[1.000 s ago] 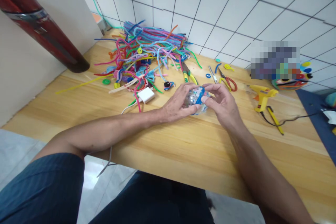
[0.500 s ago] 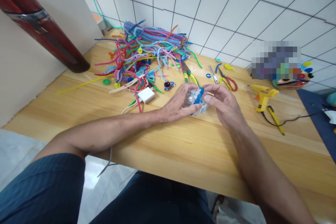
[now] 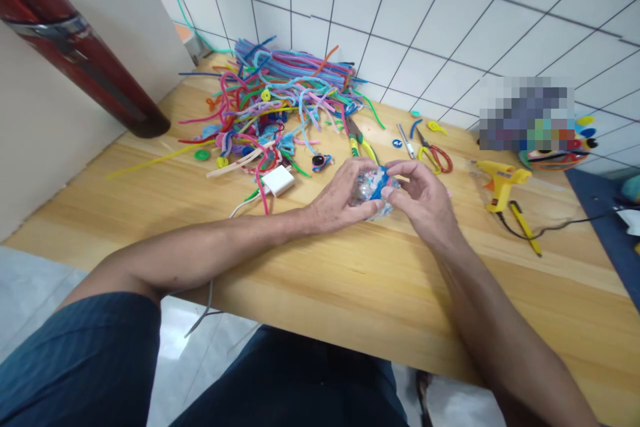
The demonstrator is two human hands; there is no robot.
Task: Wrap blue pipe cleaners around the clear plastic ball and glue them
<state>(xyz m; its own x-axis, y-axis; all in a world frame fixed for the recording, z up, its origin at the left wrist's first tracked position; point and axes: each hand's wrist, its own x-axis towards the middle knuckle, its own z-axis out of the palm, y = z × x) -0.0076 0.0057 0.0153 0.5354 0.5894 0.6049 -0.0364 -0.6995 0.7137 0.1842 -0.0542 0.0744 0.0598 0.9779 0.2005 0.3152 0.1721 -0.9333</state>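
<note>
A small clear ball (image 3: 373, 188) with glittery flecks inside and a blue pipe cleaner (image 3: 381, 177) wrapped over it sits between both hands, just above the wooden desk (image 3: 320, 260), near the middle of its width. The left hand (image 3: 337, 200) cups the ball from its left side, fingers curled round it and thumb below, so its grip is closed on the ball. The right hand (image 3: 425, 203) meets it from the other side, its grip also closed: thumb and forefinger pinch the ball's right edge where the blue strand runs. Both forearms rest low over the desk.

Just behind the hands lie pliers with yellow-green handles (image 3: 359, 140), and to their left a white charger block (image 3: 278, 181) with a cable trailing off the desk's front edge. A small black and pink piece (image 3: 320, 161) lies between the charger and the pliers. Farther back, against the white tiled wall (image 3: 450, 20), spreads a big tangle of pipe cleaners (image 3: 280, 93) in many colours, with a few loose buttons (image 3: 203, 155) at its near edge. To the right of the hands lie red-handled scissors (image 3: 435, 155), then a yellow glue gun (image 3: 500, 181) with a black cord, well apart from the ball. A dark red cylinder (image 3: 75, 47) leans at the far left.
</note>
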